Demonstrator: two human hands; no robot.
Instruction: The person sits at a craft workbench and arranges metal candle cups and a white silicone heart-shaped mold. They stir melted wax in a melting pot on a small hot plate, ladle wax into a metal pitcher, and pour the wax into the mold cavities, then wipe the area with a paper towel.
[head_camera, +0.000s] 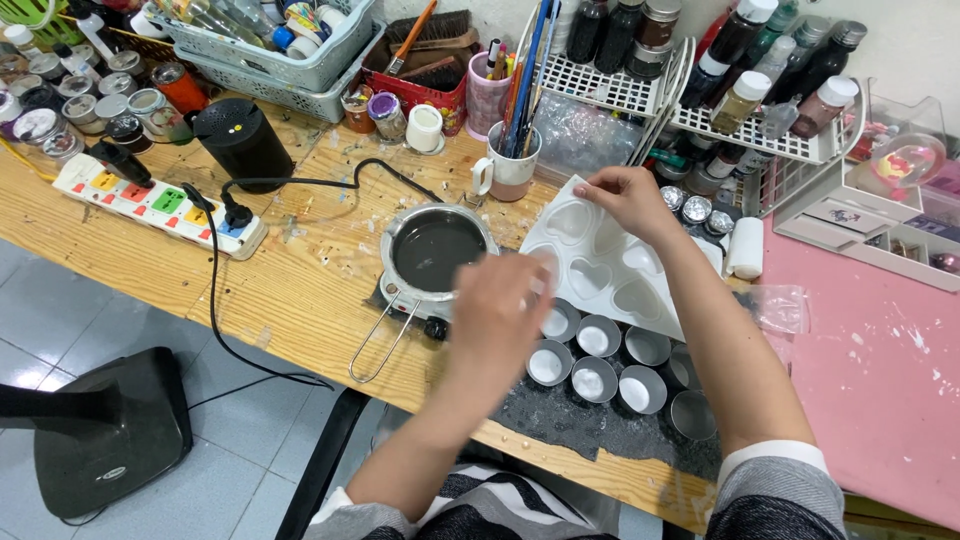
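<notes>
A white silicone mould with several heart-shaped hollows lies tilted on the wooden table. My right hand grips its far edge near the top corner. My left hand is blurred and closes on the mould's near left edge. Just left of it stands a small metal pot of dark liquid on a hotplate, with a wire handle pointing toward me. Several small round metal tins with pale filling stand on a dark mat below the mould.
A mug of brushes stands behind the pot. A power strip and black cylinder sit at left, with a cable crossing the table. Wire racks of bottles line the back. A pink surface lies at right.
</notes>
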